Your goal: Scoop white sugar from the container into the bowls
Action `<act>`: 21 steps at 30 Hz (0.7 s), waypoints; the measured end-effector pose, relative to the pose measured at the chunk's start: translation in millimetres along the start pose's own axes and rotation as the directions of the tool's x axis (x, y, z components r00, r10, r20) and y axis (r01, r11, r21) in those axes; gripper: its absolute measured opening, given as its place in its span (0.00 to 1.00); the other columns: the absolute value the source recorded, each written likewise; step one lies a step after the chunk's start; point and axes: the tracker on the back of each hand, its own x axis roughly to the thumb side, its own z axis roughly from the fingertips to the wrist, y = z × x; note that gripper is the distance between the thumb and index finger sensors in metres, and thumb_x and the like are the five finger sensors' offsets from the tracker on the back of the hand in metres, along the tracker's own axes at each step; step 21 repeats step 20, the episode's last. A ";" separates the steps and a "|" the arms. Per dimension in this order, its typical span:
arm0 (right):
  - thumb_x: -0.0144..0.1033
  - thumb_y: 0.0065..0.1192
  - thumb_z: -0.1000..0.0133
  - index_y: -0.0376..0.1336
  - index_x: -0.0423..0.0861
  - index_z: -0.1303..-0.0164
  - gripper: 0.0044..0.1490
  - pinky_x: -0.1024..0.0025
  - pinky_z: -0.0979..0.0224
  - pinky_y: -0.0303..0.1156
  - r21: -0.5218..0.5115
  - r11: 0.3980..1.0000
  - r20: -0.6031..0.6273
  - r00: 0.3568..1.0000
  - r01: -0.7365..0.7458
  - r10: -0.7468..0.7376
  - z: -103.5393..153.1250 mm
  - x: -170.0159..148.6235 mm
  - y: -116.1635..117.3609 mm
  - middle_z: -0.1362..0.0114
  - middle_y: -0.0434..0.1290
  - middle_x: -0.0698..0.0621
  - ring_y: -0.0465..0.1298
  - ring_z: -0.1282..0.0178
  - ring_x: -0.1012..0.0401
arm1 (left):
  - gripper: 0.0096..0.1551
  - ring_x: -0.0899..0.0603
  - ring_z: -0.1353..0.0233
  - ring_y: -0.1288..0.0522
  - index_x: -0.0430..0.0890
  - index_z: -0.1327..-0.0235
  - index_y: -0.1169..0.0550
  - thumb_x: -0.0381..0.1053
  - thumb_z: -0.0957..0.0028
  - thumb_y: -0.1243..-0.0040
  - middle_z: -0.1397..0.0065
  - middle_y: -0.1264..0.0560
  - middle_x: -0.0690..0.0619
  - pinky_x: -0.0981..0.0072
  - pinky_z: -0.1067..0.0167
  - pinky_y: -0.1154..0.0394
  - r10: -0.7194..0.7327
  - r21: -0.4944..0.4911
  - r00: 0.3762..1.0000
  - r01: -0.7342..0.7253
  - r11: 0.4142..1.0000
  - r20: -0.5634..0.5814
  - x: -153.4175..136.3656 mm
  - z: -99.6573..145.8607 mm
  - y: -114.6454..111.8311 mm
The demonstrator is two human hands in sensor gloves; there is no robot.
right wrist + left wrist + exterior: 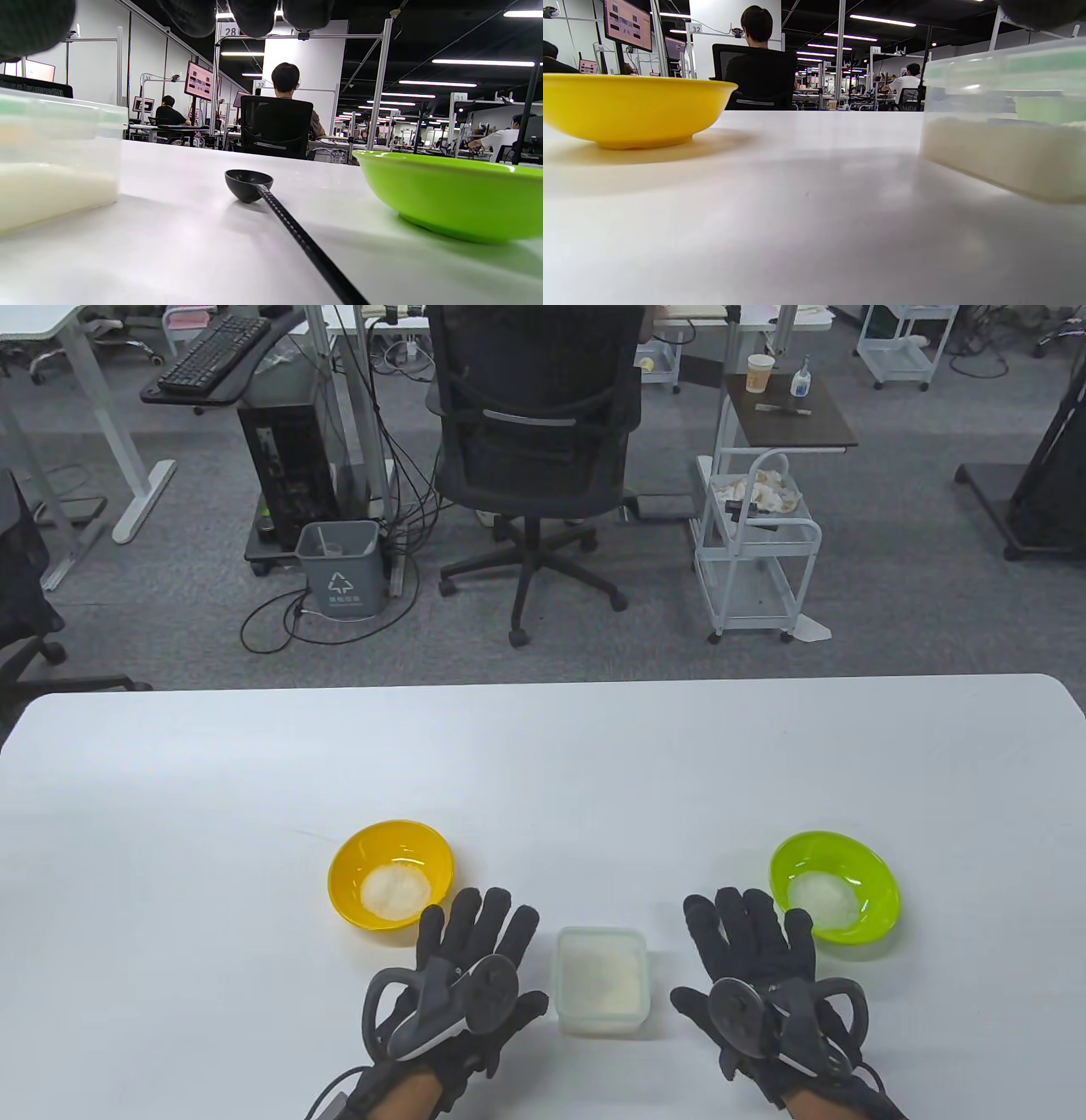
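A clear plastic container (601, 980) of white sugar stands at the table's near middle. A yellow bowl (390, 874) with sugar in it stands to its left, and a green bowl (836, 895) with sugar stands to its right. My left hand (477, 937) lies flat and empty on the table between the yellow bowl and the container. My right hand (748, 940) lies flat between the container and the green bowl. A black spoon (250, 186) lies on the table under my right hand, bowl end pointing away. My fingers (254, 12) hang above it without touching it.
The left wrist view shows the yellow bowl (628, 110) at left and the container (1005, 123) at right. The white table (543, 763) stretches bare beyond the bowls. An office chair (534, 441) and a cart (755, 551) stand past its far edge.
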 end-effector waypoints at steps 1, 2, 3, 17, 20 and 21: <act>0.74 0.52 0.51 0.43 0.60 0.17 0.55 0.33 0.16 0.40 0.001 1.000 -0.001 1.000 0.001 -0.001 0.2 -0.5 0.2 0.10 0.41 0.45 0.45 0.09 0.43 | 0.55 0.40 0.09 0.60 0.70 0.19 0.55 0.79 0.59 0.51 0.11 0.62 0.61 0.37 0.21 0.67 0.003 -0.002 1.000 -0.003 1.000 -0.004 -1.4 -0.2 -0.3; 0.74 0.52 0.51 0.43 0.60 0.17 0.55 0.33 0.16 0.40 0.002 1.000 -0.003 1.000 0.002 -0.002 0.2 -1.1 0.4 0.10 0.41 0.45 0.45 0.09 0.43 | 0.54 0.40 0.09 0.60 0.70 0.19 0.55 0.79 0.59 0.51 0.11 0.62 0.61 0.37 0.21 0.66 0.008 -0.002 1.000 -0.008 1.000 -0.005 -2.4 -0.3 -0.6; 0.74 0.52 0.51 0.43 0.60 0.17 0.55 0.33 0.16 0.40 0.003 1.000 -0.007 1.000 0.002 -0.002 -0.1 -1.9 0.4 0.10 0.41 0.45 0.45 0.09 0.43 | 0.54 0.40 0.09 0.60 0.70 0.19 0.54 0.79 0.59 0.51 0.11 0.61 0.61 0.37 0.21 0.66 0.011 -0.003 1.000 -0.011 1.000 -0.005 -3.0 -0.4 -0.7; 0.73 0.52 0.51 0.43 0.60 0.17 0.55 0.33 0.16 0.40 0.009 1.000 -0.025 1.000 0.017 -0.017 -0.7 -3.3 2.0 0.10 0.42 0.44 0.46 0.09 0.43 | 0.54 0.40 0.09 0.59 0.70 0.19 0.53 0.79 0.59 0.50 0.11 0.60 0.61 0.37 0.21 0.66 0.018 -0.003 1.000 -0.018 1.000 0.000 -2.9 -1.0 -2.5; 0.73 0.52 0.51 0.43 0.60 0.17 0.55 0.33 0.16 0.40 0.009 1.000 -0.023 1.000 0.014 -0.014 -0.8 -2.9 1.6 0.10 0.42 0.44 0.46 0.09 0.43 | 0.54 0.40 0.09 0.59 0.70 0.19 0.53 0.79 0.59 0.50 0.11 0.60 0.61 0.37 0.21 0.66 0.019 -0.003 1.000 -0.019 1.000 -0.001 -3.0 -0.8 -1.7; 0.73 0.52 0.51 0.43 0.60 0.17 0.55 0.33 0.16 0.40 0.009 1.000 -0.023 1.000 0.014 -0.014 -0.8 -2.9 1.6 0.10 0.42 0.44 0.46 0.09 0.43 | 0.54 0.40 0.09 0.59 0.70 0.19 0.53 0.79 0.59 0.50 0.11 0.60 0.61 0.37 0.21 0.66 0.019 -0.003 1.000 -0.019 1.000 -0.001 -3.0 -0.8 -1.7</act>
